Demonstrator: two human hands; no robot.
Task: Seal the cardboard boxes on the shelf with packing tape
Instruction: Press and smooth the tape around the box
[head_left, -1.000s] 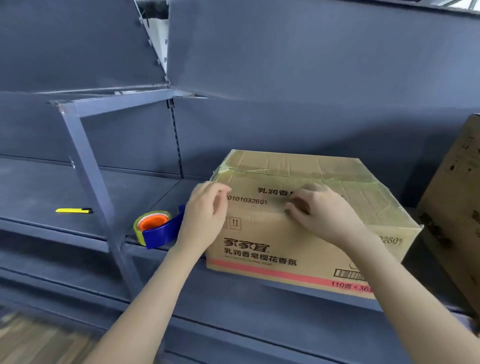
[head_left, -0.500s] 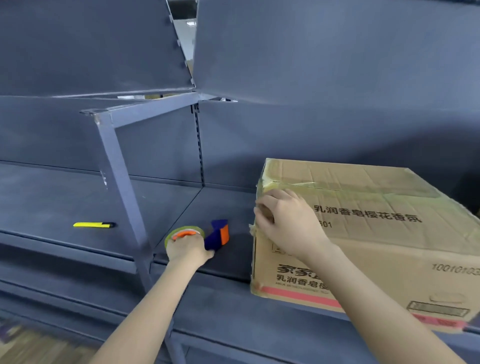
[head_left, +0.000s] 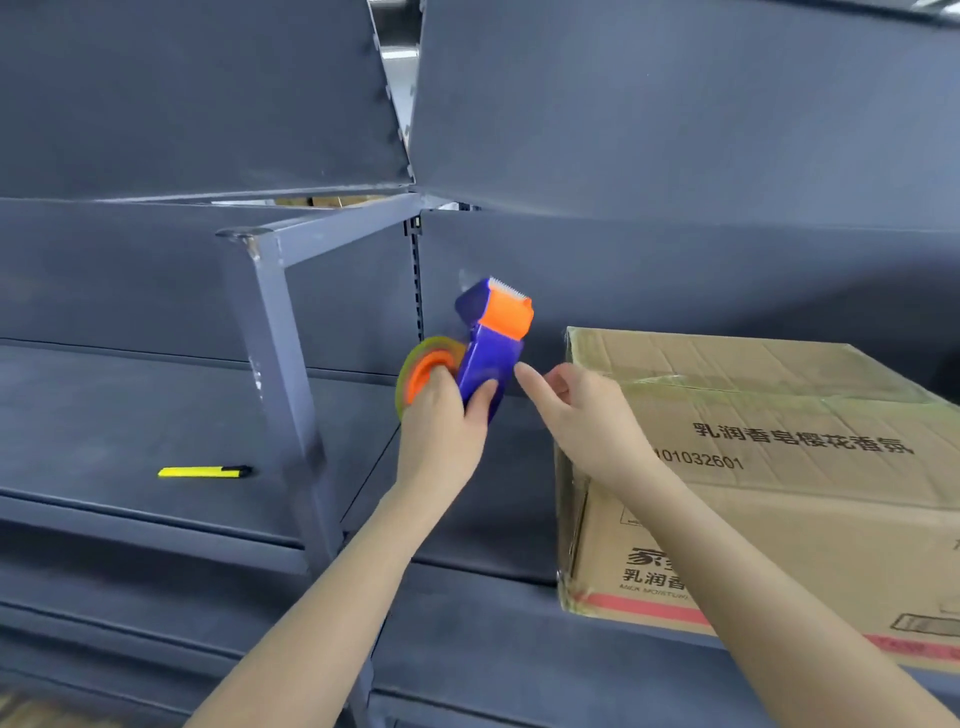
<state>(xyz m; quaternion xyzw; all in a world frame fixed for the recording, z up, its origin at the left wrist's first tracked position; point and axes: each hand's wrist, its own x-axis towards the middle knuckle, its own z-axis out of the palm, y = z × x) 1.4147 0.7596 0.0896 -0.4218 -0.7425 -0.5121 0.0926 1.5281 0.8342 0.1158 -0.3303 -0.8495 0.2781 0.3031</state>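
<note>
Gripping the tape dispenser (head_left: 491, 358) by its blue handle, the left hand (head_left: 439, 421) holds it above the shelf (head_left: 130, 415), fingers clamped round it, serrated blade (head_left: 506, 287) up. The right hand (head_left: 587, 415) reaches toward it, fingers (head_left: 535, 384) apart and empty, likely for the loose tape end. Best to pinch that end clear of the blade, then carry it to the cardboard box (head_left: 779, 467) just beside, on the shelf.

- cardboard box (head_left: 779, 415) sits on shelf (head_left: 130, 415), right side.
- tape dispenser (head_left: 488, 358) in left hand (head_left: 441, 421), above shelf, left of box.
- right hand (head_left: 587, 415) between tape dispenser and box's left top edge.
- cutter (head_left: 202, 472) on shelf, left of upright post (head_left: 285, 374).
</note>
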